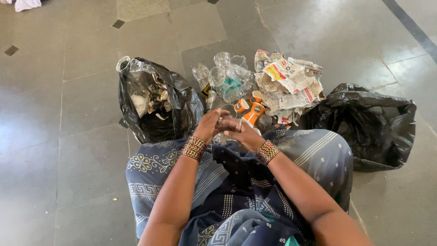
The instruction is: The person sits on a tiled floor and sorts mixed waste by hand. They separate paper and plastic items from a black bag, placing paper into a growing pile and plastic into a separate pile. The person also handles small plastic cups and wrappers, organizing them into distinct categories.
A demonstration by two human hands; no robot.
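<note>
Got both hands, left (pixel 210 125) and right (pixel 243 133), clamped on 1 clear plastic cup (pixel 226 123), sorting the trash pile (pixel 255 86) between 2 black bags (pixel 154 102).

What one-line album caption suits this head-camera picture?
Seated on the tiled floor, both hands, left hand and right hand, grip a clear plastic cup between two black bags.

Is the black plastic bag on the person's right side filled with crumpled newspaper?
No. The black plastic bag on the right lies slumped, and the crumpled newspaper sits heaped on the floor beside it.
</note>
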